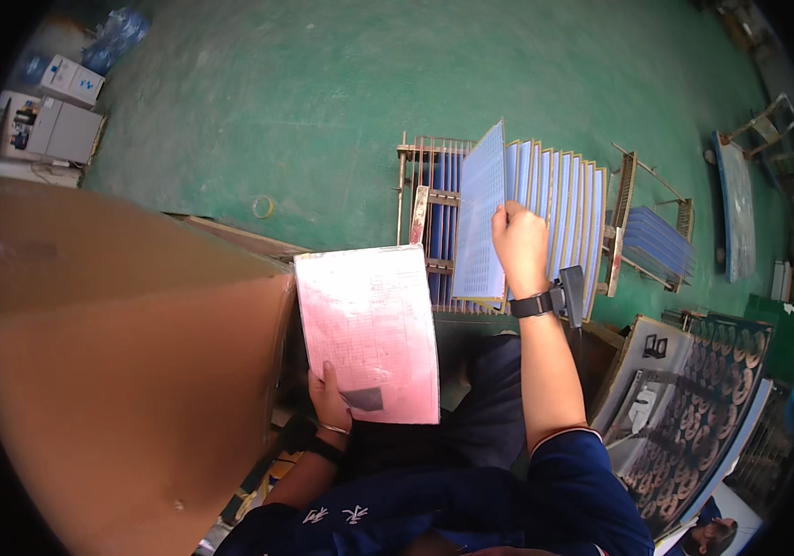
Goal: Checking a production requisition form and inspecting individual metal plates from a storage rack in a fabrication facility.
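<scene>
In the head view, the right hand (pixel 519 243) has its fingers closed on the right edge of a blue panel (pixel 478 218) over the rack (pixel 418 215). This panel leans at an angle to the others and stands higher than them at its far end; its near end reaches down to the rack's near side. The row of panels (pixel 559 204) to its right stands close together, and more blue edges show among the rack's thin bars to its left.

The left hand (pixel 328 400) grips a pink-white sheet (pixel 369 324) by its near left edge, the thumb on top and the other fingers hidden beneath. The sheet lies between the carton (pixel 138 361) on the left and the rack.

The handling of the panel looks midway: it is neither in line with the row nor clear of the rack, and I cannot tell whether it is going in or out. The other panels appear to be left standing, and nothing shows how many are finished.
</scene>
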### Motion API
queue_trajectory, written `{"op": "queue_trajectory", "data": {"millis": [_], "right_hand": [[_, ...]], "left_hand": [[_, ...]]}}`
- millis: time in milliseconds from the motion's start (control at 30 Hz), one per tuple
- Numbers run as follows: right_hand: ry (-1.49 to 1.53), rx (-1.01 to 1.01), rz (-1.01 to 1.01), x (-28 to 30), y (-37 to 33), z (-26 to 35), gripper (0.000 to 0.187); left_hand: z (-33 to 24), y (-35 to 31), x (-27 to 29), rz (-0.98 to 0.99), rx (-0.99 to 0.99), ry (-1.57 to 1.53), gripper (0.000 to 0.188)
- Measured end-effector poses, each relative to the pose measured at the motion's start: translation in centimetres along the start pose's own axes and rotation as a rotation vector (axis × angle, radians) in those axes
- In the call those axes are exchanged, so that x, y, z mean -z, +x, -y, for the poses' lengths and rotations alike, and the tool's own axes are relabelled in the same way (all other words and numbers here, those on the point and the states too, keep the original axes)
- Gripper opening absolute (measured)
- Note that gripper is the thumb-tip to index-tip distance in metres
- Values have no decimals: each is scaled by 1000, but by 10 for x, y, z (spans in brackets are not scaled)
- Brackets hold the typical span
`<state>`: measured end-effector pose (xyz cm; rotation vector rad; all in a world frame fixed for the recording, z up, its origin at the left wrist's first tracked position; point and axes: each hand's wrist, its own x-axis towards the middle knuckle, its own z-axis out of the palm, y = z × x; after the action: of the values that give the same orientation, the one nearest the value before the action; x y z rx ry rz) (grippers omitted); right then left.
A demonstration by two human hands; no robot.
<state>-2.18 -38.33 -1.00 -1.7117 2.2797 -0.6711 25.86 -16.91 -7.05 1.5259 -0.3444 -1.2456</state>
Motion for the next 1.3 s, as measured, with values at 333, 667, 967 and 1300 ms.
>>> {"op": "queue_trajectory", "data": {"millis": [333,667,967,1300], "right_hand": [[-53,175,35,-42,-21,-36,19],[-79,173,-25,-43,-39,-24,19],[-151,150,86,-43,-25,-29,26],[-52,200,-436,54,-85,-142,19]], "left_hand": [[51,3,45,98,-122,50,14],[58,1,55,73,-321,118,16],[60,-2,67,134,-251,77,14],[47,-12,55,81,-333,1,15]]}}
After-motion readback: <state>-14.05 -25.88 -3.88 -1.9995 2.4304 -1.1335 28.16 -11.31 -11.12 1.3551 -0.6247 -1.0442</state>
